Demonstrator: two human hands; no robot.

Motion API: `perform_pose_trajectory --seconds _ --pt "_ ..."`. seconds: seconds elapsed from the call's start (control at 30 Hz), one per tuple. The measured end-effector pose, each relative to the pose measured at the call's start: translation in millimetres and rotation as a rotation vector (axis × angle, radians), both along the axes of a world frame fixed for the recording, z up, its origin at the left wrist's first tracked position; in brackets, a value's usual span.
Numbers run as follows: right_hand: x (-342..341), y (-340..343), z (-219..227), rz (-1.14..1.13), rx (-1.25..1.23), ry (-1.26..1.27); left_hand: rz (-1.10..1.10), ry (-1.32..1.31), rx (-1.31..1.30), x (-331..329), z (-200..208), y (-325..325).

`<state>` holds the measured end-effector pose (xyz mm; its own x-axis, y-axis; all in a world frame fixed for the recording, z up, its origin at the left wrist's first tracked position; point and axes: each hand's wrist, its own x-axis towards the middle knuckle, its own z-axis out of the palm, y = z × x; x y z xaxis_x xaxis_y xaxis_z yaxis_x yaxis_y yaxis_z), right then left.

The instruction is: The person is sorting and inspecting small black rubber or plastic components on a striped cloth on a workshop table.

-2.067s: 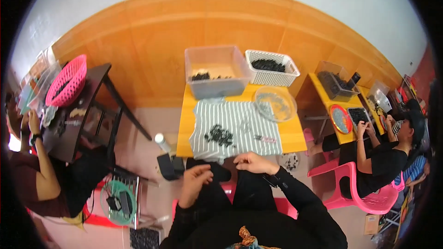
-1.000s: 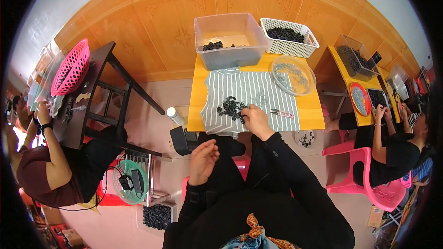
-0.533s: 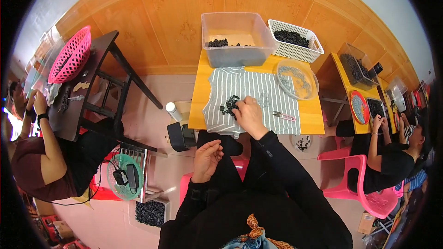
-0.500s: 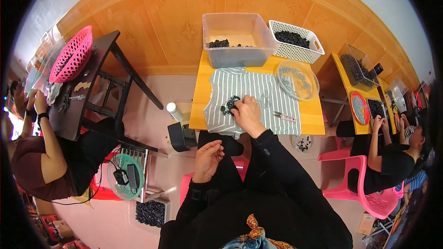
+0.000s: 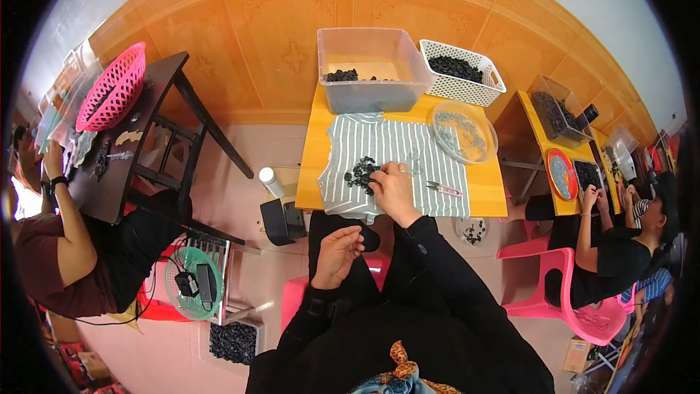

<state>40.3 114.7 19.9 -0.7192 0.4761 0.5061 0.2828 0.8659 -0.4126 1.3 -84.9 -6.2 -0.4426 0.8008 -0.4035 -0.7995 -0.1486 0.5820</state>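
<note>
A heap of small black pieces (image 5: 359, 174) lies on a grey-and-white striped cloth (image 5: 343, 147) spread over the yellow table. My right hand (image 5: 394, 195) reaches the heap's right edge, its fingers bent down together, and their tips are partly hidden. Nearer to me, over my lap, my left hand (image 5: 337, 257) is raised off the table with its fingers curled and the thumb against them; anything in that pinch is too small to make out. Thread snips with pink handles (image 5: 445, 189) rest on the cloth right of my right hand. A few small clear pieces (image 5: 414, 163) lie beyond it.
Along the table's far side stand a clear bin (image 5: 375, 95) and a white basket (image 5: 459, 89), both with black pieces. A round clear tray (image 5: 467, 159) holds small translucent pieces. A white bottle (image 5: 270, 181) stands left of the table. Other people sit at tables on both sides.
The black pieces have spread into a looser, wider heap. My right hand has drawn slightly nearer to me, and my left hand has shifted a little to the right. The view has tilted slightly.
</note>
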Motion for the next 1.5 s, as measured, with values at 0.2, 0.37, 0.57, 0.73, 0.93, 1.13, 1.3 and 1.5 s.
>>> perform_pose_trajectory --seconds 0.2,0.37,0.57,0.73,0.93,1.13,1.3,1.5 --pt "-8.9 -6.5 -1.8 -0.083 0.037 -0.206 0.046 0.045 -0.038 0.3 0.2 -10.9" --pt "5.2 -8.8 6.5 -0.014 0.037 0.017 0.089 0.075 -0.093 -2.3 1.7 -13.0" --pt "65.5 4.8 18.8 -0.103 0.294 -0.030 0.013 0.148 -0.088 11.8 9.4 11.7" --pt "101.9 23.3 0.6 -0.112 0.374 -0.198 -0.125 0.170 -0.090 20.4 5.1 23.5" --pt "95.8 15.2 0.7 -0.141 0.123 0.017 -0.085 0.235 -0.142 16.3 4.1 15.5" --pt "67.0 7.1 -7.5 -0.116 0.115 -0.090 -0.050 0.235 -0.140 13.6 7.5 9.9" --pt "64.5 -2.6 -0.8 -0.165 0.105 -0.062 -0.047 0.255 -0.183 14.6 3.0 4.0" --pt "98.2 -43.7 1.1 0.276 -0.296 0.089 -0.092 0.339 -0.113 27.0 23.2 26.0"
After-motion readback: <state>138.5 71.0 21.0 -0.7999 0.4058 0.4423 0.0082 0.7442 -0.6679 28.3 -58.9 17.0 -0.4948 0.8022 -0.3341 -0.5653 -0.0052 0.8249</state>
